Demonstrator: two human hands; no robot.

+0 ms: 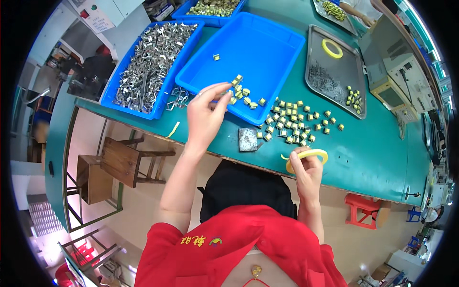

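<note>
A roll of yellow tape [316, 152] is at the near edge of the green table [368, 162], a bit right of the middle. It looks like a squashed ring, and its long way runs mostly from left to right. Its loose end sticks out to the left. The right hand [308, 173] holds the roll from the near side, with its thumb and fingers closed on it. The left hand [205, 112] is over the near left edge of a big blue tray [244, 43]. Its fingers point right, and there is only a narrow gap between the thumb and first finger. Small yellow blocks [246, 92] lie by its fingertips, but I cannot tell if it holds one. More yellow blocks [296, 125] are spread on the table, just far of the roll. A dark, flat metal block [247, 139] sits left of the roll. A short yellow strip [173, 130] lies farther left, at the table's edge. On the left, a blue bin [130, 111] is full of shiny metal bits [155, 60]. On the far right, a gray metal tray [353, 71] holds thin pins [325, 81], some yellow blocks and another yellow ring [336, 56].
</note>
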